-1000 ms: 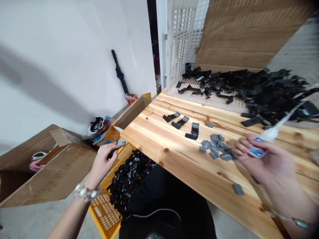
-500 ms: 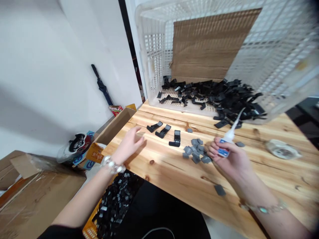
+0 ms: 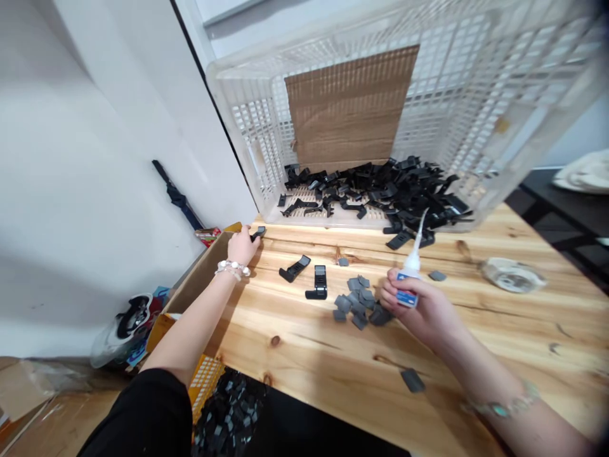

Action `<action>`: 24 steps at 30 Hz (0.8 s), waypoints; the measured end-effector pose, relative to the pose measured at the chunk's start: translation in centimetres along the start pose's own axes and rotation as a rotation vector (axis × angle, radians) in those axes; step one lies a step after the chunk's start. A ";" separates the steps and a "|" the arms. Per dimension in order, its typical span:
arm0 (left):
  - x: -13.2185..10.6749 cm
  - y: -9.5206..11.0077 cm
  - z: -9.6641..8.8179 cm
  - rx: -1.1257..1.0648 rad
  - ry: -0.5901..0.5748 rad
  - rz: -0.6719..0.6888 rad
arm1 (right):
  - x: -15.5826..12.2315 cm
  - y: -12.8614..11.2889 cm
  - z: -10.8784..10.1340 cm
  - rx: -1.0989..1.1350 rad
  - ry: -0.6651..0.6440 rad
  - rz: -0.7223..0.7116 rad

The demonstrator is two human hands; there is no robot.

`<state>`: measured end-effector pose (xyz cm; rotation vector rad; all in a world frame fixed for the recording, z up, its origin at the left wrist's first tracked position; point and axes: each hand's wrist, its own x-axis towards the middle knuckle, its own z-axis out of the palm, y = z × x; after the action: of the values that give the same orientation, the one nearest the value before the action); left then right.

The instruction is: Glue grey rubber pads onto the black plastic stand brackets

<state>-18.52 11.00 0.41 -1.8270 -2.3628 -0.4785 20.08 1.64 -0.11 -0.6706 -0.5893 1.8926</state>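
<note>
My left hand (image 3: pixel 242 247) is at the table's far left edge, its fingers closed around a small black plastic part (image 3: pixel 259 232) with a grey pad on its end. Two similar black parts, one bent piece (image 3: pixel 295 269) and another (image 3: pixel 318 283), lie on the wood to its right. My right hand (image 3: pixel 423 304) grips a small white glue bottle (image 3: pixel 408 279) with a blue and red label, its long thin nozzle pointing up. Beside that hand is a loose heap of grey flat pads (image 3: pixel 356 301). One pad (image 3: pixel 412 380) lies apart near the front edge.
A white plastic basket (image 3: pixel 333 219) holding many black parts and a cardboard sheet stands at the back. On the right lies a roll of tape (image 3: pixel 512 275). An orange crate (image 3: pixel 205 376) of dark pieces sits below the table; an open carton (image 3: pixel 200 260) adjoins its left side.
My left hand has reached away to the table's far left edge and closed on one of three black parts. My right hand still holds the glue bottle. The view has shifted.
</note>
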 end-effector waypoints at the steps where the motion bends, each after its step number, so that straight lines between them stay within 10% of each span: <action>1: 0.4 -0.2 0.1 0.011 0.007 -0.012 | 0.0 0.0 0.0 -0.005 -0.005 -0.004; 10: -1.1 1.0 -0.7 -0.092 -0.015 0.087 | 0.0 0.1 -0.3 -0.018 -0.007 -0.024; 17: -7.9 5.1 -1.5 -0.265 -0.334 0.450 | 0.5 0.3 -1.0 -0.032 0.002 -0.019; 24: -5.6 5.1 -0.4 -0.088 -0.166 0.265 | 0.4 0.4 -1.0 -0.045 0.002 -0.020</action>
<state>-12.17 6.90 0.09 -2.2592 -2.1781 -0.4191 20.34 1.97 -1.19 -0.6928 -0.6366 1.8648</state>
